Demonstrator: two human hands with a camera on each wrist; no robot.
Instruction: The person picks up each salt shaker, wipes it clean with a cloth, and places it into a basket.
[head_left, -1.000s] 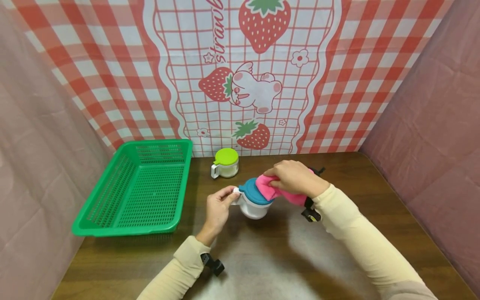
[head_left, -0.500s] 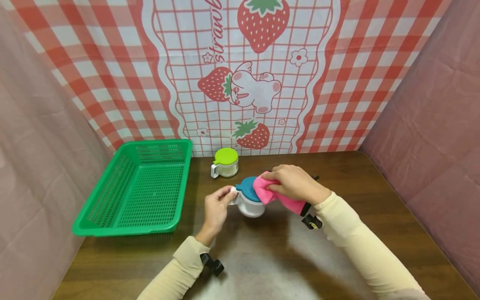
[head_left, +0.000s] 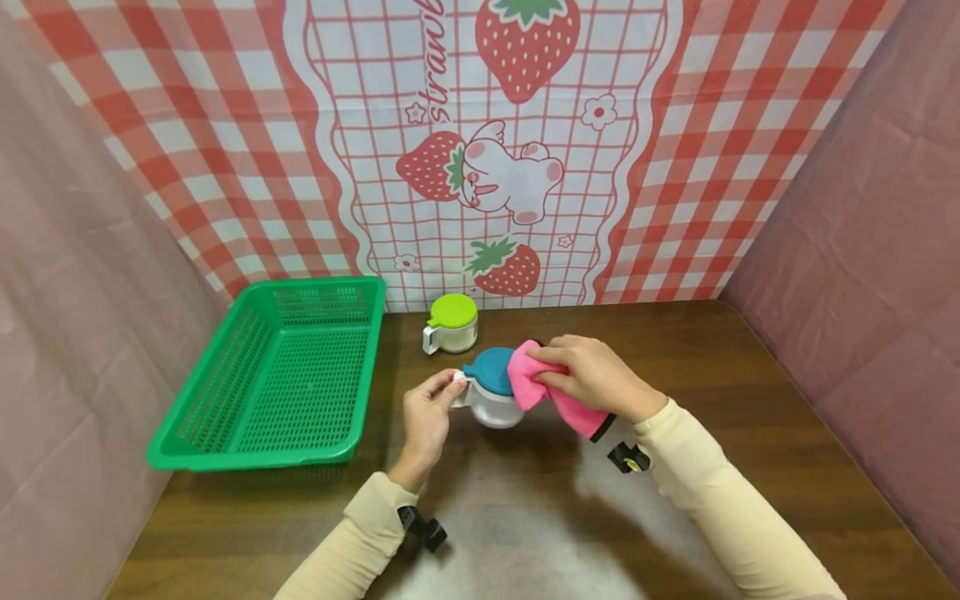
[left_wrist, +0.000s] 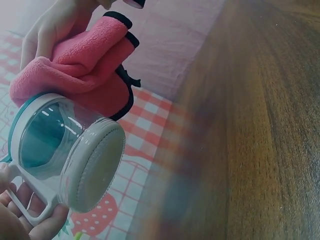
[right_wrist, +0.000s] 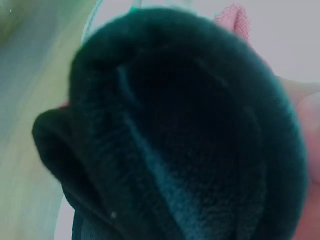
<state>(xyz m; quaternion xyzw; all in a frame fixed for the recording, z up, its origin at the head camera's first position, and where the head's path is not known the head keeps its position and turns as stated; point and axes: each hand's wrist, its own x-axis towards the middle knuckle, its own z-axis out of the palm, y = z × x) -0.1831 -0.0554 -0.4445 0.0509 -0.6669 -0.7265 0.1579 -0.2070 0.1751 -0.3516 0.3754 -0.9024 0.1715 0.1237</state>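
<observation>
My left hand [head_left: 426, 421] pinches the white handle of a clear jar [left_wrist: 75, 142] with a blue lid [head_left: 492, 372]. The jar hangs tilted above the table, its pale round base showing in the left wrist view. In my right hand [head_left: 596, 379] is a bunched pink cloth [head_left: 528, 379] with black edging, gripped between thumb and fingers. The cloth lies against the right side of the lid. Its dark edge [right_wrist: 185, 125] fills most of the right wrist view and hides the jar there.
Behind the jar, near the back wall, stands a similar jar [head_left: 454, 325] with a lime green lid. A green perforated basket [head_left: 360, 367] sits at the left. A checked strawberry curtain [head_left: 480, 125] closes off the back of the wooden table [head_left: 787, 467].
The jar has shifted slightly left and up in the head view, along with both hands. The cloth has moved from over the lid's top to its right edge and hangs lower.
</observation>
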